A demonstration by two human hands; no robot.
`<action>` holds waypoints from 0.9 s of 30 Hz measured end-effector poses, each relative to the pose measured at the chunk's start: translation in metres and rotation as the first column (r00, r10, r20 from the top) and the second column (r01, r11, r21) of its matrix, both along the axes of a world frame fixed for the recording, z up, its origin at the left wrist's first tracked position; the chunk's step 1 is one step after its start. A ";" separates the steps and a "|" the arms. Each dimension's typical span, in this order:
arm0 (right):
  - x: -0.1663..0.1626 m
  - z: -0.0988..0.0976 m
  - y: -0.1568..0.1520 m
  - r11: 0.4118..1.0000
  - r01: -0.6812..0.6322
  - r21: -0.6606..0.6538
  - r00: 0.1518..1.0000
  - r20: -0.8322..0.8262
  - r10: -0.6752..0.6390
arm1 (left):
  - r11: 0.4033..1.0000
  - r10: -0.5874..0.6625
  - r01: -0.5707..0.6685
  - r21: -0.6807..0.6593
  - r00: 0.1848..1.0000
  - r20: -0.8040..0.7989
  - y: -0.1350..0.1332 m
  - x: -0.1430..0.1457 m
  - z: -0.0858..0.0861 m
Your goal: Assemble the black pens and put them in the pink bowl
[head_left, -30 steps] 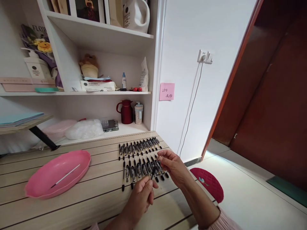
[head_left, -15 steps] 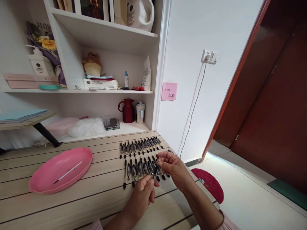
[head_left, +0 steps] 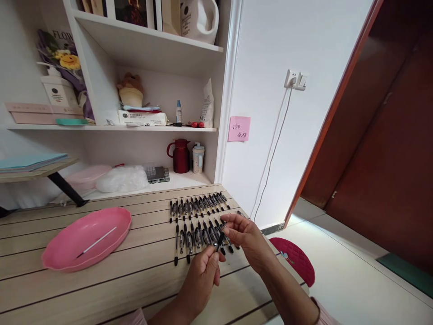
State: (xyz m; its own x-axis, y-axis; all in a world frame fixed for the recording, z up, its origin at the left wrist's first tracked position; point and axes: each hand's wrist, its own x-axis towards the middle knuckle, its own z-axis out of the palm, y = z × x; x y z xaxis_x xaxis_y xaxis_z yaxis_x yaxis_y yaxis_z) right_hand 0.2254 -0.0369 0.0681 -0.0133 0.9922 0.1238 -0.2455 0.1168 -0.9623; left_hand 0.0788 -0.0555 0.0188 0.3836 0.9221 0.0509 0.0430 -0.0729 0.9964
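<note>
Both hands meet over the near right part of a striped wooden table (head_left: 101, 289). My left hand (head_left: 202, 276) pinches the lower end of a black pen (head_left: 219, 241). The fingers of my right hand (head_left: 244, 236) are closed on that pen's upper end. Just beyond them, two rows of black pens (head_left: 199, 221) lie side by side on the table. A pink oval tray (head_left: 67, 253) at the left holds one thin white refill (head_left: 96, 242).
White shelves behind the table carry a red jug (head_left: 179, 156), a small bottle (head_left: 197, 159), a plastic bag (head_left: 120, 179) and boxes. A pink note (head_left: 239, 128) is stuck on the wall. A red cushion (head_left: 296, 257) lies on the floor by a brown door (head_left: 389, 149).
Both hands stay on the pen, which has tilted slightly as the fingers work at it. The camera has shifted a little, so the scene sits further right.
</note>
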 end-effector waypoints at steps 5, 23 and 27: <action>0.000 -0.003 0.003 0.997 -0.061 -0.048 0.997 0.038 0.063 | 0.995 0.040 -0.037 0.094 0.999 -0.036 -0.002 0.000 0.005; -0.010 -0.003 0.009 0.991 -0.130 -0.036 0.991 0.008 0.130 | 0.985 -0.056 0.086 -0.150 0.979 0.197 0.001 -0.004 0.003; -0.013 -0.003 0.010 0.992 -0.119 -0.029 0.992 -0.050 0.118 | 0.981 -0.039 0.078 -0.177 0.976 0.214 0.001 -0.004 0.005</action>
State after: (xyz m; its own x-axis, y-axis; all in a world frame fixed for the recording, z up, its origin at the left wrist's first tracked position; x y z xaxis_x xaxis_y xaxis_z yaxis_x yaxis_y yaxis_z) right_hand 0.2126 -0.0273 0.0653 -0.1258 0.9874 0.0956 -0.3020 0.0537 -0.9518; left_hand 0.0748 -0.0543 0.0240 0.4364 0.8992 -0.0322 -0.1658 0.1155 0.9794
